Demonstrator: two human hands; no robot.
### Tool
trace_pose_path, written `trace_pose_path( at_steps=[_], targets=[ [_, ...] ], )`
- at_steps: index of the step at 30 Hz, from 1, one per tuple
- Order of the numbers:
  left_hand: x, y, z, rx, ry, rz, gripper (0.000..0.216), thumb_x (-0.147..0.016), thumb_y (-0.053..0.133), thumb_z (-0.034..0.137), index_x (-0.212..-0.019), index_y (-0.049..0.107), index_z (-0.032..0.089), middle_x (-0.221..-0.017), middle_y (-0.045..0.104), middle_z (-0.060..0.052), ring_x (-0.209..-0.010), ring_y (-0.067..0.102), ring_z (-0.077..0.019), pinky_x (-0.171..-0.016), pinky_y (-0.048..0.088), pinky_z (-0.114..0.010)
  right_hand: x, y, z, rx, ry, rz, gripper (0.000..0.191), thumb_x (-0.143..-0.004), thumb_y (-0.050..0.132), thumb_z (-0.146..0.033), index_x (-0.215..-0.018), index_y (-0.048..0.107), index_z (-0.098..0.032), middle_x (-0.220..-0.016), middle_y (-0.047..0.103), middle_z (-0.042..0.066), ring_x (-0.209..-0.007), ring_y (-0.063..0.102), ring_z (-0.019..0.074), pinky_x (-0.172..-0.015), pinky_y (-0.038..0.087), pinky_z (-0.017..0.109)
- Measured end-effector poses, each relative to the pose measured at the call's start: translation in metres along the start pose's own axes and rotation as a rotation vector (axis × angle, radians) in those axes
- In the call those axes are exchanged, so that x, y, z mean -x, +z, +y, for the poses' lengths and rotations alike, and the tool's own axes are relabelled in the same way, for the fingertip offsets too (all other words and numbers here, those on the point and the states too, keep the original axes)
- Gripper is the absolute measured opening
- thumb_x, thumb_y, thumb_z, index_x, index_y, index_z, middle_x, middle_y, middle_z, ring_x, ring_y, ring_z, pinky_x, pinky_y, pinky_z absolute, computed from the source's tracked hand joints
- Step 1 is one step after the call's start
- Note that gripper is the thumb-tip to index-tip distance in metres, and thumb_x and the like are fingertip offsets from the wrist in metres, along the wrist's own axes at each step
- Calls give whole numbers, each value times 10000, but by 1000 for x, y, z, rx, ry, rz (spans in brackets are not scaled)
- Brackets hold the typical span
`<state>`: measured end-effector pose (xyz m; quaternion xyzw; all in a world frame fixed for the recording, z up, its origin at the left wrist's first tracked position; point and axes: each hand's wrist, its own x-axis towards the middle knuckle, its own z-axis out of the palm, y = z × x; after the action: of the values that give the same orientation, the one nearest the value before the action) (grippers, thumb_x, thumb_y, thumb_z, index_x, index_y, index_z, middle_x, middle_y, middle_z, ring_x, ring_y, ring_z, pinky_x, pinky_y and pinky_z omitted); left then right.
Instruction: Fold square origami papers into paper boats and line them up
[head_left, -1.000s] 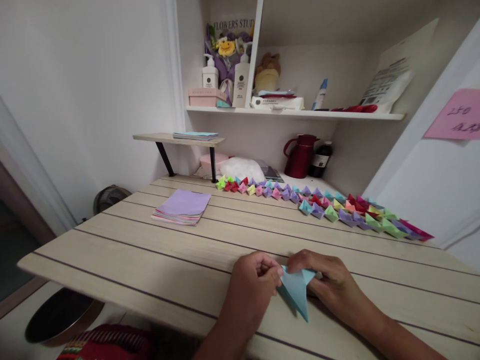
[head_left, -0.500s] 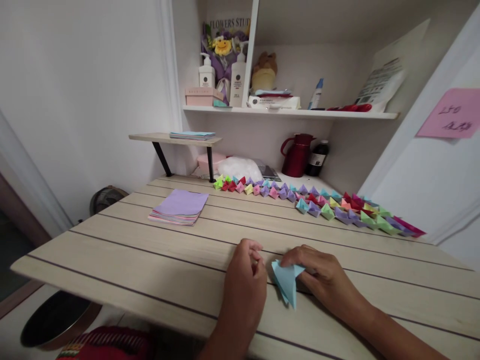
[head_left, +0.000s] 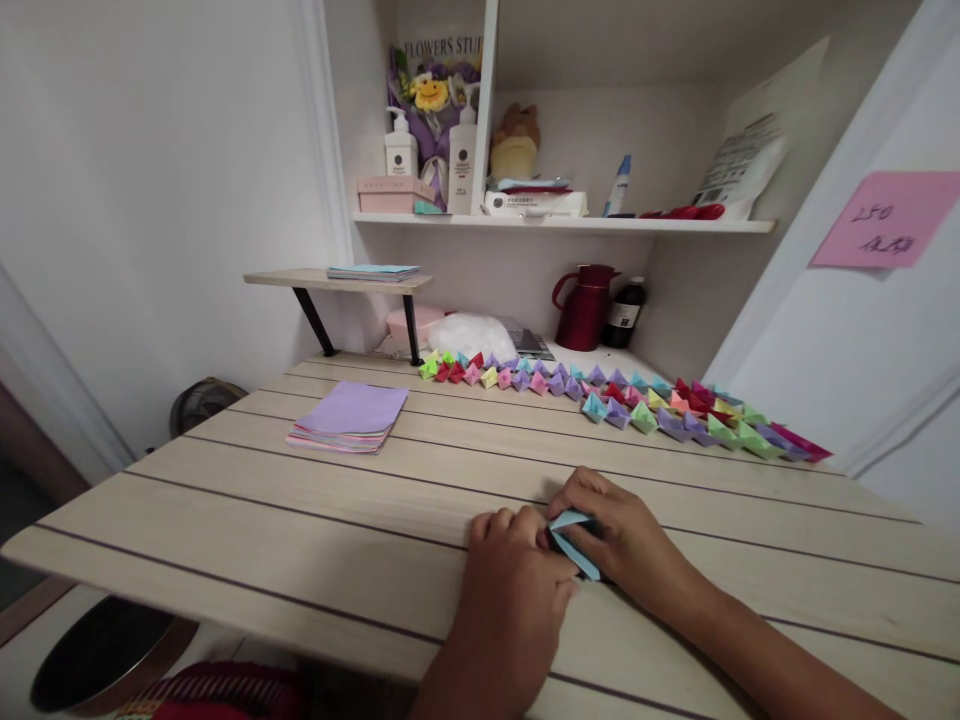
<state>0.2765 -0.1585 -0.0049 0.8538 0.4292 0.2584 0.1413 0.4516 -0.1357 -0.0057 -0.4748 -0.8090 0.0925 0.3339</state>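
A small folded piece of light blue paper (head_left: 571,545) lies low on the wooden table (head_left: 300,520), pinched between both hands. My left hand (head_left: 514,590) covers its left side with the fingers curled over it. My right hand (head_left: 626,535) grips its right side, thumb on top. Most of the paper is hidden under the fingers. A stack of coloured paper squares (head_left: 349,415), purple on top, rests to the far left. A long row of small folded paper pieces (head_left: 622,405) in several colours runs along the table's back right.
A small raised shelf (head_left: 337,282) with papers stands at the back. A red jug (head_left: 585,308) and a dark bottle (head_left: 624,312) sit in the corner. A wall shelf (head_left: 562,224) holds bottles and boxes. A pink note (head_left: 885,218) hangs at right.
The blue paper was held up with its point hanging down; now it is pressed flat to the table. My left hand, briefly off it, has closed back over it.
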Motion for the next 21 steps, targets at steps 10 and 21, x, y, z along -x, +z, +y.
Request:
trace_pose_path(
  at_steps=[10, 21],
  targets=[
    [1, 1, -9, 252, -259, 309, 129, -789, 581, 94, -852, 544, 200, -935, 568, -13, -812, 568, -154, -754, 443, -308, 0, -2, -5, 84, -52, -99, 233, -725, 533, -12, -826, 540, -222, -805, 595, 5, -773, 563, 181, -700, 408, 277],
    [-3, 2, -3, -123, -135, 94, 179, -772, 649, 133, -918, 600, 224, -978, 620, -21, -931, 573, -225, -801, 409, -376, 2, -1, -7, 141, -42, -133, 425, -630, 561, 13, -983, 533, -223, -897, 635, 2, -793, 552, 184, -716, 385, 288]
  ],
)
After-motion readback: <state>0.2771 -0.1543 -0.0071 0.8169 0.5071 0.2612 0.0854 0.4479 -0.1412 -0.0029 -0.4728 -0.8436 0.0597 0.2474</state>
